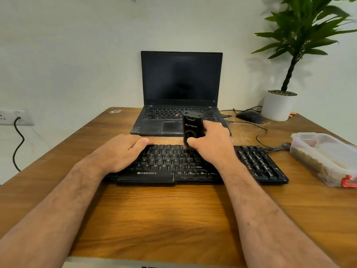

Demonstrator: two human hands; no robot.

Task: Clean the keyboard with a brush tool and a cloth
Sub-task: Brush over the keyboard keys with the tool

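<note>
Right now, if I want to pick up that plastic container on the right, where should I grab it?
Probably take the plastic container by its two long walls, coming from above. Its lid seems latched by the red clip at the near end, and the walls look narrow enough to span.

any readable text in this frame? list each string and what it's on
"ZEBRONICS": front edge of the keyboard, below the space bar.
"Alt", "Ctrl", "Shift" and single letters: its keycaps.
Brush tool in the right hand: white logo, too blurred to read.
Laptop key legends: too small.
</note>
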